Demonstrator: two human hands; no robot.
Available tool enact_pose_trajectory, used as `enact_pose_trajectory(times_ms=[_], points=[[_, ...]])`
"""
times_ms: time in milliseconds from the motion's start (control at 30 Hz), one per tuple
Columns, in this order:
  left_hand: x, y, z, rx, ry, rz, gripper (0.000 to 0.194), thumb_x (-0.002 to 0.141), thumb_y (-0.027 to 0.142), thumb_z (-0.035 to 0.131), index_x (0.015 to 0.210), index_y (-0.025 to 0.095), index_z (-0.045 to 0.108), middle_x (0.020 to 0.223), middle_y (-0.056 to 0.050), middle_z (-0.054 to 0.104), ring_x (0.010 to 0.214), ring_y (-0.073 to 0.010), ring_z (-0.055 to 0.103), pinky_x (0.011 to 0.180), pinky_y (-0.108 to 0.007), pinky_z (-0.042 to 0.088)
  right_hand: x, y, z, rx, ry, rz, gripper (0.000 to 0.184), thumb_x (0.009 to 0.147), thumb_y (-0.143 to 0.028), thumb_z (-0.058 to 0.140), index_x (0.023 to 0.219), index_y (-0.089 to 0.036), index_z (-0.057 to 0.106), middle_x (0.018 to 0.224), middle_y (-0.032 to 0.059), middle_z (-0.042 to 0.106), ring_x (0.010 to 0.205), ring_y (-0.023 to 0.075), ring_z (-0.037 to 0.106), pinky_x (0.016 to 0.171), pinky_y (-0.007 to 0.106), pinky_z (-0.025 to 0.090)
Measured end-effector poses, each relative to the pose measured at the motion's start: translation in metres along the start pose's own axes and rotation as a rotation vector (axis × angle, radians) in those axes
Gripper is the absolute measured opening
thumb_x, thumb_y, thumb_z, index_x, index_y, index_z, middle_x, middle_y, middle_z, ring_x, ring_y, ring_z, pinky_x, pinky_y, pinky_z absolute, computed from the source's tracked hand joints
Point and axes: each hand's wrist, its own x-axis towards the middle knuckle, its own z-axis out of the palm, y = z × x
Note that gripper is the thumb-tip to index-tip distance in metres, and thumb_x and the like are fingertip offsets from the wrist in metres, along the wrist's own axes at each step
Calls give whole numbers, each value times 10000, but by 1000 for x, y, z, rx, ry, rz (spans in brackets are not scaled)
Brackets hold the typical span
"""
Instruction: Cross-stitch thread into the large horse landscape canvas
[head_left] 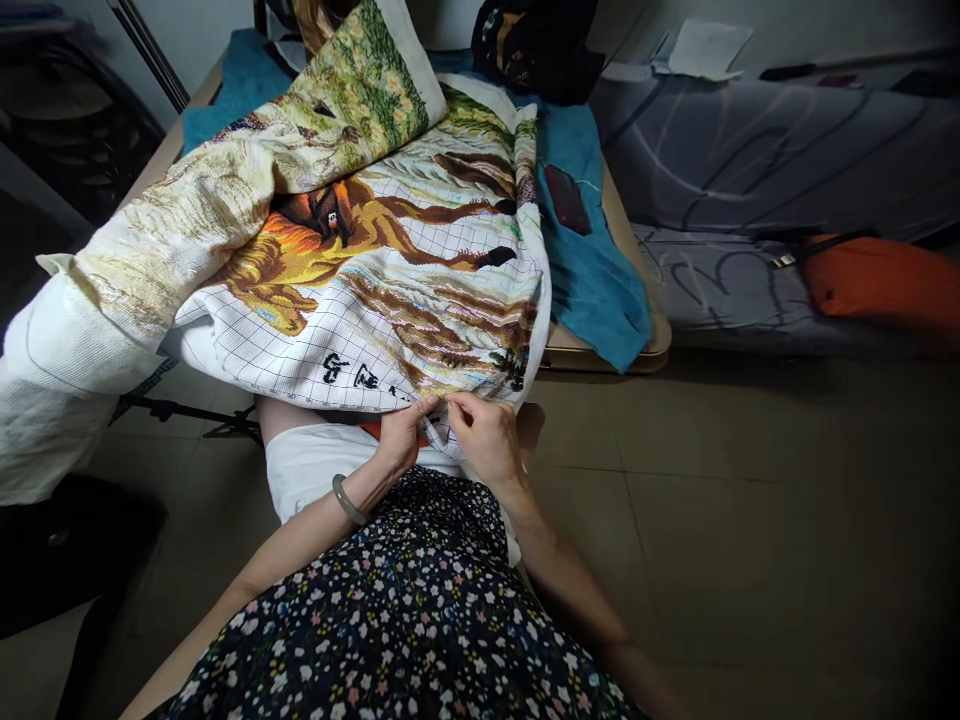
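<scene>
A large cross-stitch cloth (315, 365) spreads over the table and hangs toward my lap. It bears a stitched horse in orange and brown, blue grid lines and black characters near the lower edge. My left hand (401, 437) grips that lower edge, thumb on top and fingers underneath, with a grey bangle (349, 500) on the wrist. Close beside it, my right hand (486, 437) is closed in a pinch against the cloth's surface. Whatever lies between its fingertips is too small to make out. A finished part of the cloth is rolled up across the upper left.
Under the cloth, a teal cover (592, 265) lies on the table (652, 335). A dark phone (568, 200) rests on that cover, and a black bag (536, 50) is behind. To the right stands a grey patterned sofa (720, 170) with an orange item (877, 280).
</scene>
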Motion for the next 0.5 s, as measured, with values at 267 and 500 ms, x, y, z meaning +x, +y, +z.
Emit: enact_pose_trajectory(times_ms=[267,500], points=[[0,-1,0,-34,-56,40,464,538,183,809,983,174,679,932,-39,706,945,-194,639,912,-332,450,6,-19,16,-114,-8,83,186,852,-192,452,848,-186,639,586,46,623,527,171,558,555,261,348],[-2,-3,-1,-75,-2,-58,491,545,184,814,1014,156,668,923,-53,711,970,-208,633,942,-366,445,9,46,-8,362,614,240,230,836,-355,523,991,-186,542,856,42,638,641,127,597,626,254,459]])
